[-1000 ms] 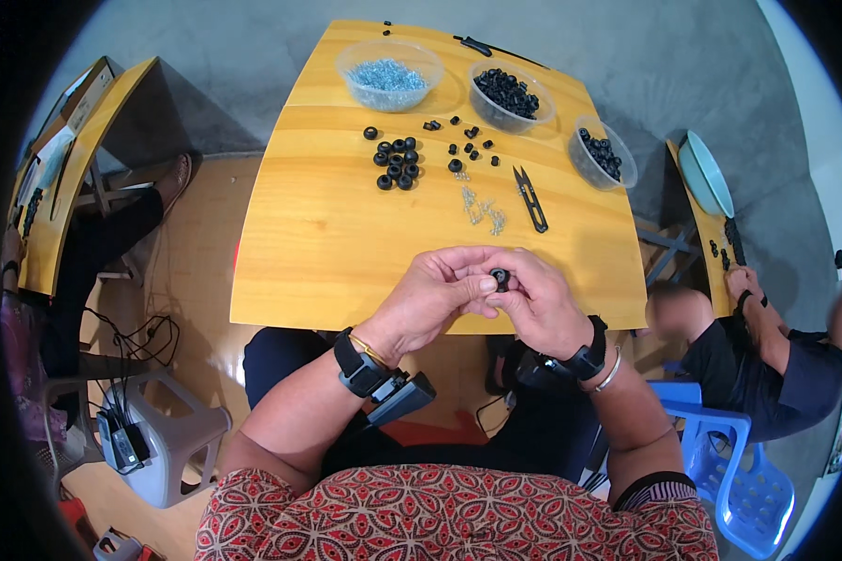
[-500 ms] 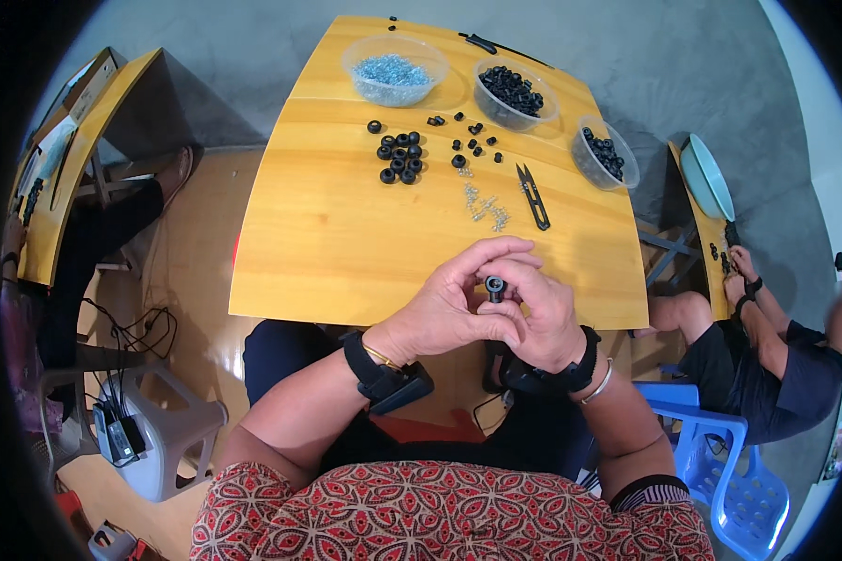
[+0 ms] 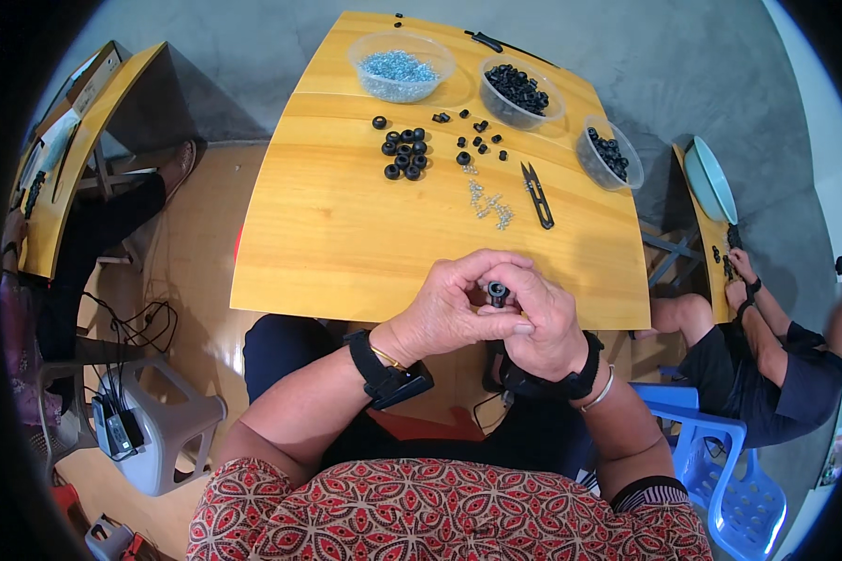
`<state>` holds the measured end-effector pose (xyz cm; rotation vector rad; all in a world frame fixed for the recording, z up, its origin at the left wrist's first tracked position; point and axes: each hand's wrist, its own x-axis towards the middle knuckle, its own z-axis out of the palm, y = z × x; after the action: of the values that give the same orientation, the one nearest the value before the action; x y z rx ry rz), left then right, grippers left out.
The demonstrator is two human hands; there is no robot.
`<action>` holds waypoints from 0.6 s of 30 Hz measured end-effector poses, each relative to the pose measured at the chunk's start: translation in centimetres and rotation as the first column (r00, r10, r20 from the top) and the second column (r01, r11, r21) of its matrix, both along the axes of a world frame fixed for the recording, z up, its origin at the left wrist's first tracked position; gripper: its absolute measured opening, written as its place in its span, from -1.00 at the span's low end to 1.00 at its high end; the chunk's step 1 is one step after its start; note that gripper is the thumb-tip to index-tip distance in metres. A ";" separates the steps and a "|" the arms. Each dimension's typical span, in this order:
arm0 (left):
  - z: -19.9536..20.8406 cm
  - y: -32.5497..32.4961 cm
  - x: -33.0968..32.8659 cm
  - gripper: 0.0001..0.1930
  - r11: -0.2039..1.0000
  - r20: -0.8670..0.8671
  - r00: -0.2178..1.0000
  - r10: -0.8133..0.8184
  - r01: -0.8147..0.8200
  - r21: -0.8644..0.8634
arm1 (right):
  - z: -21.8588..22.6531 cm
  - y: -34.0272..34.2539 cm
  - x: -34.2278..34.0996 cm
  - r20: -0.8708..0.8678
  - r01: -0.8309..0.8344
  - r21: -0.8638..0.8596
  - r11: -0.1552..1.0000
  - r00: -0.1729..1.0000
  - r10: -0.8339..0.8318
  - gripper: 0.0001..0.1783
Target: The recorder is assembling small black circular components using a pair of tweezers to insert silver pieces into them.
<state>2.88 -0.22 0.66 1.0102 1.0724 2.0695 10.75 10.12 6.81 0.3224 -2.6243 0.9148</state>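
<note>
Above the near edge of the table, both of my hands meet around a small black ring-topped part (image 3: pixel 499 292); its round hollow end faces up. My left hand (image 3: pixel 440 307) is closed on its left side, with thumb and curled fingers around it. My right hand (image 3: pixel 549 323) closes on it from the right, its fingers bent over the part and touching the left fingers. The lower end is hidden by the fingers. Beyond my hands lie small shiny silvery pieces (image 3: pixel 491 208) and black thread snips (image 3: pixel 538 196) with the blades pointing away.
A group of black round parts (image 3: pixel 404 154) and smaller black pieces (image 3: pixel 481 142) lie mid-table. Behind stand clear bowls of silvery-blue bits (image 3: pixel 400 91) and black parts (image 3: pixel 522 120); another bowl (image 3: pixel 634 173) is at right. A screwdriver (image 3: pixel 486 40) lies far back. Other people work at side tables.
My hands have lowered slightly toward me, and the fingers have drawn closer around the black part. The things on the table lie as before.
</note>
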 end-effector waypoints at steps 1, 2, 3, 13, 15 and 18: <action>0.0 -0.1 0.0 -0.50 1.000 -0.022 1.000 0.010 -0.010 -0.013 | 0.1 -0.1 0.1 0.007 0.003 0.010 1.000 1.000 -0.003 -0.58; -0.1 -0.2 0.0 -0.51 0.999 -0.044 0.999 0.019 -0.020 -0.027 | 0.0 -0.1 0.1 0.007 0.003 -0.008 1.000 1.000 -0.003 -0.59; -0.1 -0.1 0.0 -0.51 0.999 -0.058 0.998 0.027 -0.029 -0.024 | -0.1 -0.1 0.1 0.007 0.003 -0.025 1.000 1.000 -0.003 -0.59; 0.5 0.3 -1.0 -0.72 0.986 0.247 0.961 -0.126 0.149 -0.078 | 0.7 1.2 -0.3 -0.021 0.063 0.081 0.995 0.998 -0.062 -0.65; 0.5 -0.1 -1.5 -0.78 0.957 0.349 0.917 -0.196 0.257 -0.138 | 0.7 1.5 -0.3 -0.036 0.056 0.125 0.991 0.998 -0.052 -0.66; 0.5 -0.3 -1.6 -0.81 0.938 0.437 0.862 -0.256 0.331 -0.104 | 0.5 1.7 -0.3 -0.041 0.047 0.134 0.990 0.998 -0.042 -0.67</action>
<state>1.26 -0.50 1.20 0.5613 0.8015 1.7917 10.42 11.81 7.35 0.3106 -2.6525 0.7121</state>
